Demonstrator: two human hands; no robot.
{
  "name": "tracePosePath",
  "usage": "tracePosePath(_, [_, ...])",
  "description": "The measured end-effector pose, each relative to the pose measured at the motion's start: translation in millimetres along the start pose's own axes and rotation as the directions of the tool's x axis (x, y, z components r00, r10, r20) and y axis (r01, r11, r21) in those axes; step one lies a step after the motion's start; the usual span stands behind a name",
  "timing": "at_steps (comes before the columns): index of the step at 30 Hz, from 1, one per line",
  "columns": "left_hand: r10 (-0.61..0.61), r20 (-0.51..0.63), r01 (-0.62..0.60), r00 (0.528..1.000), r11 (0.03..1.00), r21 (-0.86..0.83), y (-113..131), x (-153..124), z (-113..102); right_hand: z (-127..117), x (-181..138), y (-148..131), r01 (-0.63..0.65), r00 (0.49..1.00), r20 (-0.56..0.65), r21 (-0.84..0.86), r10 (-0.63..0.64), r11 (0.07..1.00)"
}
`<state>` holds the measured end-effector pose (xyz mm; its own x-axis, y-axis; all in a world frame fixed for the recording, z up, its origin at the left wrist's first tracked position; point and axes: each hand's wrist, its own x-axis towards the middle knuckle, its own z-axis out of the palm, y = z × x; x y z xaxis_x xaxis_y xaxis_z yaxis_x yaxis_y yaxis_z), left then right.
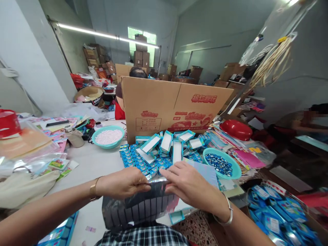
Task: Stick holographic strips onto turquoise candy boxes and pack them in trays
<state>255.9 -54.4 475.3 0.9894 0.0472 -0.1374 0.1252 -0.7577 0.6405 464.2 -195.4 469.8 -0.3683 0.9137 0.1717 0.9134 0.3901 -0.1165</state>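
Note:
A dark, glossy plastic piece (138, 206) with a row of slot-like marks hangs at the table's near edge, just above my lap. My left hand (123, 182) is closed around its upper left edge in a pinch. At the upper right edge, my right hand (186, 182) holds the same piece between thumb and fingers, its fingertips partly hidden. Right beyond both hands lies a heap of small blue boxes (135, 160). Several open trays with white insides, such as one white tray (177, 152), rest on the heap.
A large cardboard box (153, 99) stands behind the heap. A bowl of pale beads (109, 136) is on the left, a bowl of blue gems (221, 163) on the right. Blue packages (279, 212) fill a container at lower right. Another person (119, 97) is partly hidden behind the cardboard.

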Motion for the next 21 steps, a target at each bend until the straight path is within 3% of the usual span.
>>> tracePosePath(4, [0.047,-0.040,-0.046,0.998,0.999,0.012,5.5,-1.7,-5.0,-1.2,1.9,-0.7,-0.005,0.999,-0.052,0.102,0.010,0.995])
tracePosePath(7, [0.025,-0.005,-0.025,1.000,0.999,-0.046,6.2,-12.0,-12.3,-6.6,-5.9,15.2,-0.039,0.993,-0.099,0.266,0.067,0.963])
tracePosePath(10, [0.011,0.029,-0.009,1.000,0.997,-0.076,3.0,-20.5,-17.3,-13.1,-14.3,28.2,-0.001,0.997,-0.066,0.346,0.026,0.938])
tracePosePath(12, [0.000,0.042,0.003,0.999,0.997,-0.072,1.5,-21.1,-18.3,-16.0,-15.6,28.2,0.016,0.999,-0.041,0.328,-0.003,0.945])
tracePosePath(15, [0.015,0.029,-0.014,0.999,0.999,-0.048,3.8,-13.4,-16.3,-13.8,-7.3,12.7,-0.019,0.990,-0.136,0.170,0.042,0.985])
tracePosePath(18, [0.063,-0.011,-0.063,0.998,0.998,-0.001,8.9,-1.9,-13.7,0.9,8.6,-11.4,0.015,0.977,-0.212,0.034,-0.008,0.999])
tracePosePath(21, [0.067,-0.044,-0.067,0.997,0.998,0.018,10.8,-1.8,-17.4,20.6,20.7,-24.8,0.088,0.973,-0.215,0.026,-0.080,0.996])
